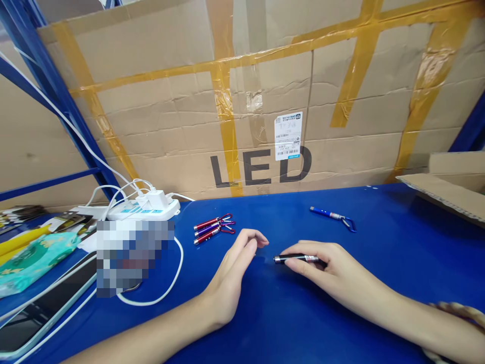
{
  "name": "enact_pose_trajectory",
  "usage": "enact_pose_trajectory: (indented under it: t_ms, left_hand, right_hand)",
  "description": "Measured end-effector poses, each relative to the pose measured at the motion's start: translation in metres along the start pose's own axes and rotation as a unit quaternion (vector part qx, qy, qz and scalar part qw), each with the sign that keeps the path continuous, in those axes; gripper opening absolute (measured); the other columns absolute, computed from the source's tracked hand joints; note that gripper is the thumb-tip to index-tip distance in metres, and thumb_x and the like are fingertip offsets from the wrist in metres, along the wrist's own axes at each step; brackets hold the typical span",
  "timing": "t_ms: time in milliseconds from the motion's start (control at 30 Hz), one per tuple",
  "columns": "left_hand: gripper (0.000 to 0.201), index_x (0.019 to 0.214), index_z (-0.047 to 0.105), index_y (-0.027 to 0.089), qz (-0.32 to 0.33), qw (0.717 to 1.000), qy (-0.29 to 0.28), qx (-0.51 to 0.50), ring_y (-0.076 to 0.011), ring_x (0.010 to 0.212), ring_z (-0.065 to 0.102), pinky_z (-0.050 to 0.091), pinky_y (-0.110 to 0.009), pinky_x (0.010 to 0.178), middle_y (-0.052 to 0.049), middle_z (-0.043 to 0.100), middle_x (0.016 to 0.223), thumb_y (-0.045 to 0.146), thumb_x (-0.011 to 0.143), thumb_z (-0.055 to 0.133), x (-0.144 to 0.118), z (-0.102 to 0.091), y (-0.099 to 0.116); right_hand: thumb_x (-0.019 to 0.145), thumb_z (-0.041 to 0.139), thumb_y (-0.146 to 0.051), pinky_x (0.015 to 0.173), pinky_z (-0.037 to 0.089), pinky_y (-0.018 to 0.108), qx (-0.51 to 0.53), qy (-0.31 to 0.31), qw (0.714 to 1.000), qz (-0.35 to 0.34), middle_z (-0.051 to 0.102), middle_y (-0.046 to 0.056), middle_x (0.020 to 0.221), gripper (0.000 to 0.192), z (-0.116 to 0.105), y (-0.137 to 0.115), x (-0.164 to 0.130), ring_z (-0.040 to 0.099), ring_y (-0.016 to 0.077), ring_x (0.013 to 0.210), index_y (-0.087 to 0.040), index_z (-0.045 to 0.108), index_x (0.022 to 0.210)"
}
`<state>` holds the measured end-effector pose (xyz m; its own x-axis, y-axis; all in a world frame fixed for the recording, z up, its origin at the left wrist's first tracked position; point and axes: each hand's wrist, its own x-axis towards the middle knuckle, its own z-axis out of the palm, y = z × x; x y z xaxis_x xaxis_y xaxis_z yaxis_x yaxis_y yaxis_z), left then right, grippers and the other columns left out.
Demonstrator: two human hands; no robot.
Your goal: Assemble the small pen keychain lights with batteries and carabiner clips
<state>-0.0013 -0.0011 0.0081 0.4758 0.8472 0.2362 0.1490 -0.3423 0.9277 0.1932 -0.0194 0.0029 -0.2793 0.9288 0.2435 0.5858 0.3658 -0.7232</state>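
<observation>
My right hand grips a small black keychain flashlight, its silver tip pointing left toward my other hand. Nothing shows in my left hand, which is raised on edge over the blue table with fingers stretched and slightly curved. Beyond it lie a red flashlight, a purple flashlight and another red flashlight, side by side with carabiner clips to the right. A blue flashlight with a blue carabiner rests farther back on the right.
A large taped cardboard box stands along the back. On the left are a white power strip with cables, a phone, a teal packet and a blurred-out item. An open carton flap juts in at right.
</observation>
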Motion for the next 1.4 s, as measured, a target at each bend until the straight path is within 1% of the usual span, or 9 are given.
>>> enact_pose_trajectory:
  t_ms: [267,500,633,767,967,1033,1133,1300,1400]
  left_hand:
    - [0.030,0.096,0.050,0.022,0.014,1.000,-0.007,0.004,-0.0196,0.104,0.046,0.033,-0.031,0.089,-0.002,0.053,0.103,0.039,0.095,0.026,0.002,-0.001,-0.004]
    - [0.031,0.097,0.050,0.021,0.011,1.000,-0.005,0.009,-0.0201,0.103,0.046,0.033,-0.031,0.089,-0.003,0.054,0.103,0.040,0.094,0.025,0.000,0.000,-0.002]
    - [0.030,0.096,0.050,0.021,0.009,1.000,-0.005,0.015,-0.0198,0.103,0.046,0.033,-0.031,0.090,-0.003,0.054,0.103,0.038,0.094,0.024,0.000,0.000,0.001]
    - [0.026,0.092,0.049,0.021,-0.022,0.999,0.011,0.043,-0.0202,0.101,0.047,0.034,-0.031,0.089,-0.002,0.054,0.100,0.037,0.093,0.029,0.002,0.002,0.006]
    - [0.011,0.091,0.049,0.021,-0.024,0.979,0.027,0.199,-0.0201,0.096,0.048,0.037,-0.034,0.088,-0.003,0.054,0.098,0.025,0.086,0.040,0.006,-0.001,0.001]
    - [0.013,0.094,0.051,0.020,0.018,0.951,0.025,0.308,-0.0216,0.099,0.047,0.036,-0.037,0.090,-0.005,0.054,0.101,0.020,0.085,0.041,0.007,-0.005,-0.003]
    - [0.024,0.105,0.052,0.016,0.067,0.868,0.035,0.492,-0.0266,0.104,0.046,0.035,-0.042,0.091,-0.011,0.053,0.109,0.013,0.083,0.041,0.010,-0.014,-0.007]
    - [0.034,0.109,0.055,0.002,-0.006,0.695,0.080,0.714,-0.0351,0.096,0.050,0.038,-0.047,0.081,-0.022,0.056,0.103,0.001,0.080,0.037,0.014,-0.028,-0.004]
    - [0.035,0.098,0.060,0.001,-0.044,0.640,0.084,0.762,-0.0327,0.086,0.054,0.040,-0.043,0.075,-0.022,0.059,0.094,-0.004,0.079,0.032,0.015,-0.035,-0.001]
  right_hand:
    - [0.084,0.049,-0.045,0.067,0.046,0.023,0.006,0.004,1.000,0.001,0.068,0.001,0.092,0.030,0.000,0.000,-0.001,0.061,0.0172,0.080,-0.026,0.069,0.093]
    - [0.079,0.055,-0.047,0.060,0.045,0.023,-0.008,0.002,1.000,0.015,0.067,0.000,0.080,0.028,0.001,-0.004,-0.001,0.058,0.0138,0.064,-0.025,0.070,0.086]
    - [0.082,0.052,-0.045,0.064,0.046,0.024,-0.016,0.006,1.000,-0.001,0.067,0.000,0.085,0.027,0.000,-0.005,0.000,0.060,0.0153,0.071,-0.026,0.069,0.089]
    - [0.091,0.038,-0.040,0.079,0.046,0.032,-0.088,0.018,0.996,-0.024,0.066,0.003,0.097,0.033,-0.007,0.007,0.005,0.059,0.0203,0.090,-0.027,0.065,0.106]
    - [0.092,0.035,-0.030,0.081,0.046,0.037,-0.252,0.036,0.966,-0.031,0.063,0.007,0.098,0.035,-0.027,0.040,0.021,0.059,0.0222,0.091,-0.022,0.063,0.110]
    - [0.089,0.040,-0.027,0.083,0.045,0.041,-0.322,0.049,0.945,-0.026,0.064,0.007,0.098,0.031,-0.034,0.049,0.026,0.058,0.0248,0.095,-0.023,0.064,0.109]
    - [0.087,0.044,-0.025,0.078,0.046,0.039,-0.387,0.073,0.919,-0.005,0.064,0.007,0.104,0.029,-0.044,0.059,0.031,0.057,0.0258,0.098,-0.025,0.065,0.107]
    - [0.084,0.047,-0.025,0.071,0.047,0.036,-0.428,0.108,0.897,-0.004,0.067,0.006,0.098,0.025,-0.055,0.070,0.034,0.060,0.0243,0.089,-0.024,0.066,0.100]
    - [0.084,0.044,-0.021,0.071,0.045,0.036,-0.429,0.128,0.894,-0.015,0.067,0.006,0.097,0.026,-0.057,0.073,0.034,0.059,0.0239,0.089,-0.022,0.067,0.099]
